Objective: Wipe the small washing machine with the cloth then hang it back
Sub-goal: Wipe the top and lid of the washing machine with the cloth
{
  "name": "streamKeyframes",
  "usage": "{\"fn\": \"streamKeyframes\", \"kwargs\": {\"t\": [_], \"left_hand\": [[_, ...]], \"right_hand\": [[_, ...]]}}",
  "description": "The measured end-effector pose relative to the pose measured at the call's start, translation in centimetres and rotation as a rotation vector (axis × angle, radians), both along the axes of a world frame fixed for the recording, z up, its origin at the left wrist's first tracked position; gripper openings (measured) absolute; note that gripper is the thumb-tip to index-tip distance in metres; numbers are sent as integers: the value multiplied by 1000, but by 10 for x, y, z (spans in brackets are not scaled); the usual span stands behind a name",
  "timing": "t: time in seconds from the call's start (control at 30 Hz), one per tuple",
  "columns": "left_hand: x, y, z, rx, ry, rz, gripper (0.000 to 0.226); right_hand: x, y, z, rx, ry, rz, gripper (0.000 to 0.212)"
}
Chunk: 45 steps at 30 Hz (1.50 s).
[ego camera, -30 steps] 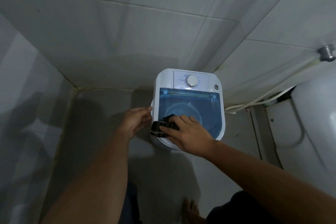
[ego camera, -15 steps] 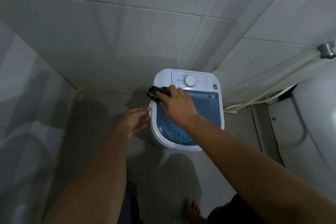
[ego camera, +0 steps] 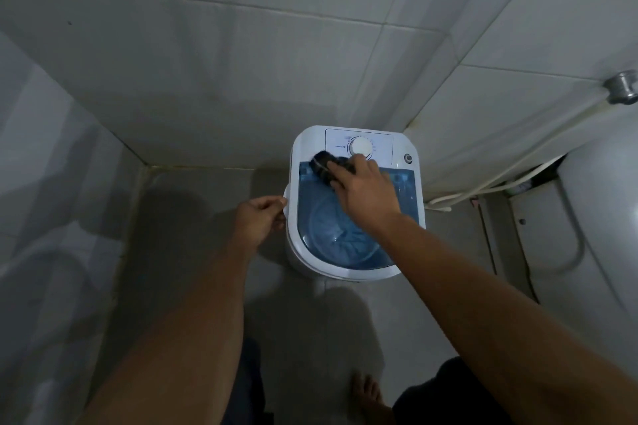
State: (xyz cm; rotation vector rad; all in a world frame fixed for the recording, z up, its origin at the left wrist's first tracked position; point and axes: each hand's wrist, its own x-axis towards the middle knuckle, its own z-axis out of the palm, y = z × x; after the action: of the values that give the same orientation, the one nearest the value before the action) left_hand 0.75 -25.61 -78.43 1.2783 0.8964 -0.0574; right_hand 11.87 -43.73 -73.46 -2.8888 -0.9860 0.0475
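Observation:
A small white washing machine [ego camera: 310, 141] with a clear blue lid [ego camera: 321, 217] and a round white dial [ego camera: 360, 147] stands on the floor in the tiled corner. My right hand [ego camera: 367, 195] presses a dark cloth [ego camera: 324, 164] onto the far edge of the lid, just left of and below the dial. My left hand [ego camera: 260, 221] grips the white handle on the machine's left side. Most of the cloth is hidden under my fingers.
Tiled walls close in behind and on the left. A white hose [ego camera: 483, 188] runs along the right wall from a metal fitting [ego camera: 621, 88]. A white toilet [ego camera: 593, 228] stands at the right. My bare foot [ego camera: 369, 393] is on the floor below.
My right hand has carried the cloth from the near left edge of the lid up along the left side, then right toward the dial. My left hand stays at the left side.

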Motion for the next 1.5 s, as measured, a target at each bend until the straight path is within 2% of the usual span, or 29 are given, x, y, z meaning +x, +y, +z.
{"fn": "streamKeyframes", "kwargs": {"t": [0.2,0.3,0.43,0.5,0.63,0.77,0.9,1.07,1.2,1.27,1.4,1.5], "left_hand": [[-8,-16,-9,236,-145,-82,36],[-12,-19,-10,374,-160,-102,37],[-12,-18,-8,389,-193,-127,37],[-11,-17,-10,375,-193,-118,36],[-8,-16,-10,277,-137,-95,36],[-7,-14,-7,219,-146,-97,36],[-5,-13,-5,151,-150,-96,37],[-5,-12,0,77,-141,-89,38],[-5,-11,0,8,-133,-72,38],[-4,-10,-1,-13,-131,-68,38],[-4,-8,-1,-43,-99,-65,37],[-3,-2,-4,-137,-74,-88,36]], "right_hand": [[-25,0,-7,47,7,-55,42],[-54,-14,-12,27,-5,15,44],[-68,-25,-15,19,-44,200,45],[-49,-22,-13,20,-49,219,44],[4,5,-6,84,-19,-25,43],[3,24,-7,70,-37,-74,45],[-30,15,-7,58,-7,47,44],[-80,-32,-11,14,50,373,43],[-44,-51,-7,-37,54,577,43],[-25,-39,-6,-36,22,526,43],[-23,0,-5,44,-7,243,44],[-40,13,-3,54,7,189,43]]}}
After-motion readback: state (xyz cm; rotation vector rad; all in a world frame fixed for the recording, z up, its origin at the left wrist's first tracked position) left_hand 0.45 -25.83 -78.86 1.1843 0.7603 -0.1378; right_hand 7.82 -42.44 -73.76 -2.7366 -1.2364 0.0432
